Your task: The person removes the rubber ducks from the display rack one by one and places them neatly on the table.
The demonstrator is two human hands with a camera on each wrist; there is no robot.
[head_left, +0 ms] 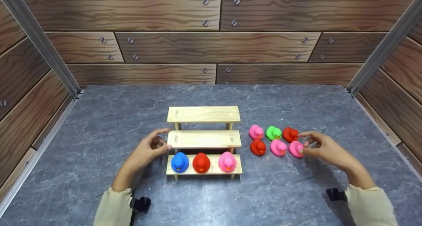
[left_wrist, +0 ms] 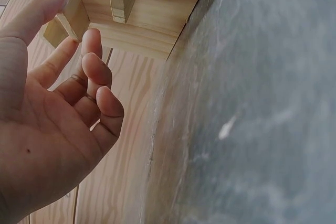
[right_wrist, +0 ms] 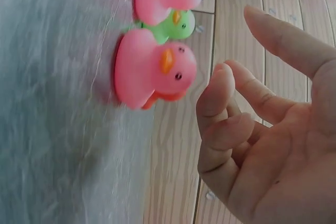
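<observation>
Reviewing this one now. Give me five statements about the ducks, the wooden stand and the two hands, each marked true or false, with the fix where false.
1. The bottom step carries a blue duck, a red duck and a pink duck. True.
2. The green duck stands on the middle step. False: it sits on the tabletop, right of the wooden stand.
3. The left hand holds the left end of the middle step. True.
4. The right hand holds a loose pink duck in the air. False: that duck rests on the tabletop, and the right wrist view shows the fingers apart from it.
5. Six loose ducks sit on the tabletop. True.
</observation>
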